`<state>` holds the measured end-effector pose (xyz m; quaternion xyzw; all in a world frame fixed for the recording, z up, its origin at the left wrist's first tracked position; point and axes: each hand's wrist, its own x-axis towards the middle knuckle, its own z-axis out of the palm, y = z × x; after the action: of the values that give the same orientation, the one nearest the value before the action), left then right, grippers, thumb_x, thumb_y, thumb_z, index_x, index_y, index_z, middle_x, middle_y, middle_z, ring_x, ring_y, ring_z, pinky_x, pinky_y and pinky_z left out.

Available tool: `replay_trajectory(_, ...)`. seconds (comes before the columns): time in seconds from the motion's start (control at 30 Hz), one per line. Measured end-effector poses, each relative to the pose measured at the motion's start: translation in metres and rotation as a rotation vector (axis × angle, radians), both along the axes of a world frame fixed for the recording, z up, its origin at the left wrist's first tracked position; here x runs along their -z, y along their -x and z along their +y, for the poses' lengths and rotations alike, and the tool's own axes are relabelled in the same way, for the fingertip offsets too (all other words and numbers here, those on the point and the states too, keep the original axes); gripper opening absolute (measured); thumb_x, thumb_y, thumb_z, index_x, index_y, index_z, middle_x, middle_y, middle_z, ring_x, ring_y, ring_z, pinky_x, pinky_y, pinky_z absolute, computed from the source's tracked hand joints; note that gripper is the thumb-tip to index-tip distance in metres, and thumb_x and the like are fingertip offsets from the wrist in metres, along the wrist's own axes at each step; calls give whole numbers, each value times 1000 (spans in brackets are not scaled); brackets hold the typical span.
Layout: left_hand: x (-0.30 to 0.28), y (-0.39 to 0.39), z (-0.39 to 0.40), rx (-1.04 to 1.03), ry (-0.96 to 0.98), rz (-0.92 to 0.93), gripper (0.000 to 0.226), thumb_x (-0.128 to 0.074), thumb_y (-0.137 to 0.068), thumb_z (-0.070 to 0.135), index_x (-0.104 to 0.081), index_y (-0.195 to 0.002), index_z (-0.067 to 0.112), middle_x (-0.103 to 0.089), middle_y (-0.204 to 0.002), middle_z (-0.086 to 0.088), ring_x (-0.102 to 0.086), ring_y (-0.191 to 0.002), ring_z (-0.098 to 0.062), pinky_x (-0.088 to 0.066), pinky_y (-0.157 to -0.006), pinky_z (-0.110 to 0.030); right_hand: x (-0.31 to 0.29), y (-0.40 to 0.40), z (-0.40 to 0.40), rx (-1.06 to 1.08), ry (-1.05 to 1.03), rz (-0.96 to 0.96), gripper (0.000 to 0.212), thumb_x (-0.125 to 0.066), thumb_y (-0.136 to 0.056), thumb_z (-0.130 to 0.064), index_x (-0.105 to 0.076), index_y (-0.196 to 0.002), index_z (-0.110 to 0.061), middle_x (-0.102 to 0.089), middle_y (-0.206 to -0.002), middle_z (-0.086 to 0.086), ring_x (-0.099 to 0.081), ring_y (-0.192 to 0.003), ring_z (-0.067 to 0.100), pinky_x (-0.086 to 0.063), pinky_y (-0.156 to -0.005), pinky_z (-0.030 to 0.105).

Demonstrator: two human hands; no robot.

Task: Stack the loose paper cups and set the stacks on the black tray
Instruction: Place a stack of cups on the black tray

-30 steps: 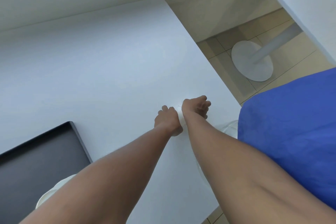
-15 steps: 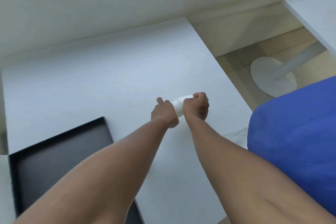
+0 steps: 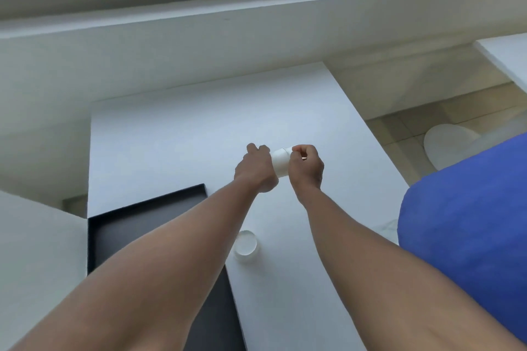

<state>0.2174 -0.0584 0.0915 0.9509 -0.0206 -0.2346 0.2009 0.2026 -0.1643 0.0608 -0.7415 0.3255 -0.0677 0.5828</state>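
Above the middle of the white table, both my hands hold white paper cups lying sideways between them. My left hand grips the left end and my right hand grips the right end. How many cups are nested there I cannot tell. A single white paper cup stands on the table nearer to me, just right of my left forearm. The black tray lies at the table's left, partly hidden under my left arm.
A blue cushion or seat sits at the right, close to the table's edge. Beyond the table's right edge is tiled floor with a round white table base. A white ledge runs along the back.
The cups held between my hands have lifted off the table. The view has tilted up, so the tray and a standing cup now show more fully.
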Motion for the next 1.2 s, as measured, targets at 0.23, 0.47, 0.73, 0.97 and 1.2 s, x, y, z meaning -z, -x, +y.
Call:
replay_trajectory(0.23, -21, 6, 41, -84, 226, 4, 75, -71, -85, 14, -33, -150, 17, -34, -139, -8, -55, -113, -29, -55, -88, -40, -18, 4, 22, -11, -304, 44, 19, -49, -88, -15, -66, -87, -25, -63, -97, -8, -59, -89, 19, -53, -73, 34)
replay_trajectory(0.47, -30, 21, 81, -276, 548, 4, 86, -87, -74, 24, -41, -146, 19, -49, -130, 1, -53, -111, -18, -45, -71, -19, -30, 20, 41, -14, -752, 122, 21, -46, -83, 4, -62, -94, -5, -61, -89, 11, -59, -74, 30, -54, -72, 45)
replay_trajectory(0.73, -32, 49, 91, -135, 292, -65, 60, -84, -67, 32, -59, -121, 23, -62, -115, 3, -61, -104, -17, -55, -88, -37, -18, 45, 51, -310, -616, 431, 28, -45, -89, -8, -64, -109, -2, -70, -105, 17, -67, -86, 32, -58, -68, 38)
replay_trajectory(0.97, -14, 76, 76, -27, 125, -39, 59, -82, -68, 31, -56, -122, 27, -55, -112, 7, -58, -100, -17, -51, -79, -31, -8, 60, 42, -415, -450, 597, 23, -46, -86, -15, -68, -91, -12, -71, -83, 7, -67, -72, 24, -55, -63, 30)
replay_trajectory(1.2, 6, 96, 60, 32, 18, -22, 61, -81, -71, 25, -51, -124, 26, -53, -117, 6, -56, -107, -18, -43, -74, -30, 7, 74, 32, -471, -419, 672, 49, -56, -89, -57, -70, -104, -13, -73, -101, 9, -70, -88, 23, -57, -71, 32)
